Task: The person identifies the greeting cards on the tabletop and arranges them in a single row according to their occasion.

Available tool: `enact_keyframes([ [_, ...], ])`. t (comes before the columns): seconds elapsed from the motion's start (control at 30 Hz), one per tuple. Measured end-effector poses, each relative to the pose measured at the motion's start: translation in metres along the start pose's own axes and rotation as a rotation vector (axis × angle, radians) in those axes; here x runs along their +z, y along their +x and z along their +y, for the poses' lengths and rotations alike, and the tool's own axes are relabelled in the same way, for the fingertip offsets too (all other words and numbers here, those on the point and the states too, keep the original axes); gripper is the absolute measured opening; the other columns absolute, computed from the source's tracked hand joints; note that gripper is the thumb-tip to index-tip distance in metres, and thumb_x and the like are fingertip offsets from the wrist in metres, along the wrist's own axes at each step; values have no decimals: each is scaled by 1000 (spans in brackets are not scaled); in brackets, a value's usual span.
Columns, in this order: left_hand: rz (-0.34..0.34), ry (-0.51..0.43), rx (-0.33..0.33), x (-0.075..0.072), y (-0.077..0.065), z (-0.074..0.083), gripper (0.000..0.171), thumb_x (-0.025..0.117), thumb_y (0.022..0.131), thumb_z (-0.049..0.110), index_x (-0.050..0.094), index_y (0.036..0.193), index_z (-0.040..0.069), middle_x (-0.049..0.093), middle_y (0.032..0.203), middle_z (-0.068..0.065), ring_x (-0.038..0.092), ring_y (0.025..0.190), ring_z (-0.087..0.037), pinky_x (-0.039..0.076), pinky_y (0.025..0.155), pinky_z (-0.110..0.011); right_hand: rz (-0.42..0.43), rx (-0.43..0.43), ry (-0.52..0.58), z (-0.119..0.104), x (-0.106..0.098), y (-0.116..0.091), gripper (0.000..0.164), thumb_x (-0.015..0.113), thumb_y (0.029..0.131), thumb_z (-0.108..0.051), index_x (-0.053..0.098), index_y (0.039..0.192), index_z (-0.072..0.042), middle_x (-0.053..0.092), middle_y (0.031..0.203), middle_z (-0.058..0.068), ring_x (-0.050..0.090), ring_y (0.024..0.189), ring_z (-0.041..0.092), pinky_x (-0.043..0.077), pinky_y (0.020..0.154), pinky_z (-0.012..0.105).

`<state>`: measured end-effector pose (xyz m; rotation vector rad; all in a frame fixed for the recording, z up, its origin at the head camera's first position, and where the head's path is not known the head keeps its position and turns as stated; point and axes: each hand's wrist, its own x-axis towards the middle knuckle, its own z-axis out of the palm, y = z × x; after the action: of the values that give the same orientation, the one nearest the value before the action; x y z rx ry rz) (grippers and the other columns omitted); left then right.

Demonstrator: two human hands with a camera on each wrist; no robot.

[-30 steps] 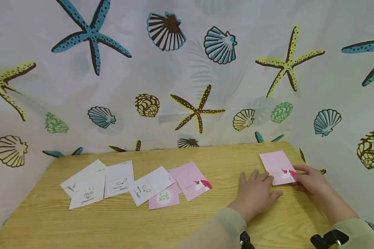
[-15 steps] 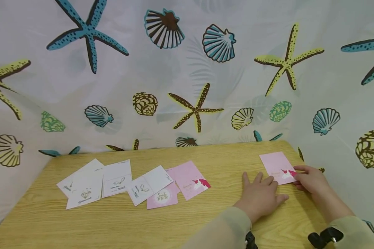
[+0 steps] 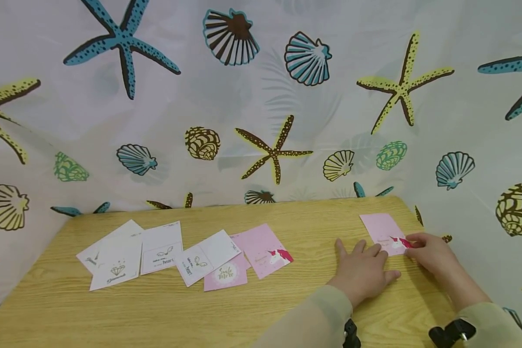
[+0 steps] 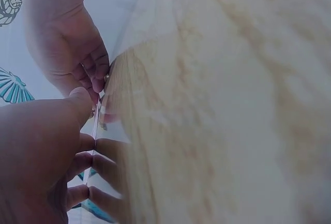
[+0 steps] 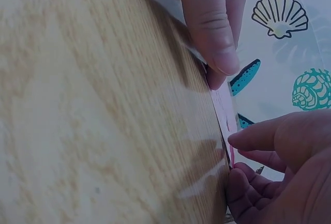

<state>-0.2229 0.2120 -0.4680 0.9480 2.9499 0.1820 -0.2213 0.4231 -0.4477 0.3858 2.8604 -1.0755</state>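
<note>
A pink unicorn card (image 3: 378, 228) lies near the tabletop's (image 3: 156, 314) far right corner. The right hand (image 3: 430, 253) pinches its side. The left hand (image 3: 362, 273) rests close by, fingers spread wide. Toward the left edge, a diamond card (image 3: 118, 263) partly covers another white card (image 3: 100, 246). In the middle, a wings card (image 3: 209, 257) partly hides a "Smile More" card (image 3: 226, 276).

A card (image 3: 382, 229) lies toward the far right of a worktop (image 3: 156, 314), the left hand (image 3: 362, 271) at its near left corner, the right hand (image 3: 430, 253) at its near right. Six other cards (image 3: 162, 241) spread from left to middle: two overlapping at the left end, one just beside them, three overlapping nearer the middle. A curtain (image 3: 226, 106) hangs behind.
</note>
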Motion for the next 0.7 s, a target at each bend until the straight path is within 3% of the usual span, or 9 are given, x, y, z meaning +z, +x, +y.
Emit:
enact_keyframes([
  [0.27,-23,13,-3,2,2,-1,63,37,106,80,54,158,48,40,168,30,34,161,-12,22,126,-73,-14,10,12,6,3,5,53,71,102,-12,57,146,13,56,141,42,52,127,55,41,113,69],
  [0.7,-43,20,-8,1,2,-1,65,37,106,81,48,163,50,35,172,28,32,162,-11,22,126,-71,-23,30,-5,4,4,6,53,70,104,-14,55,148,12,54,142,42,51,124,54,39,114,70],
])
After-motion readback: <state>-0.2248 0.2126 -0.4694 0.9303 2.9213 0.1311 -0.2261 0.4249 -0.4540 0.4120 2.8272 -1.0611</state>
